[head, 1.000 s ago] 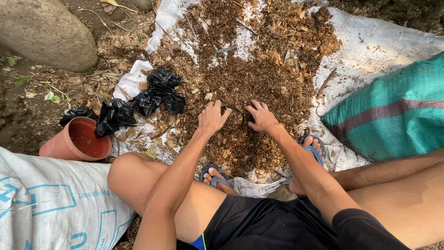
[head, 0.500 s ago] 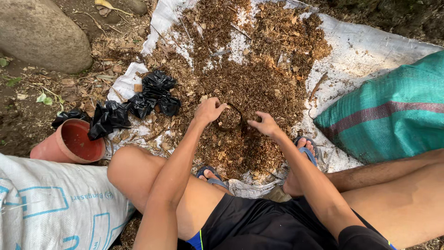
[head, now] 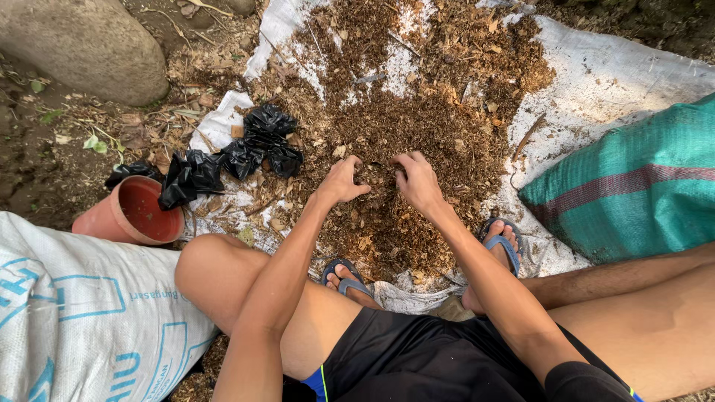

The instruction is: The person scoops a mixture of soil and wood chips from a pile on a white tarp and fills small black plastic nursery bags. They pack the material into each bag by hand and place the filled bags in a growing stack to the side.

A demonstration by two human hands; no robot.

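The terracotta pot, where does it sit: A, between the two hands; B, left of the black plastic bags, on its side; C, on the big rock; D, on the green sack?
B: the terracotta pot lies tipped beside the black plastic bags, at their left.

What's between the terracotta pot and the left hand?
Head view: crumpled black plastic bags on the white sheet lie between the pot and the left hand.

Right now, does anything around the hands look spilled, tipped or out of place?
The terracotta pot lies tipped on its side, off the white sheet. Crumpled black plastic bags lie scattered at the sheet's edge. Both hands rest in the brown mulch pile.
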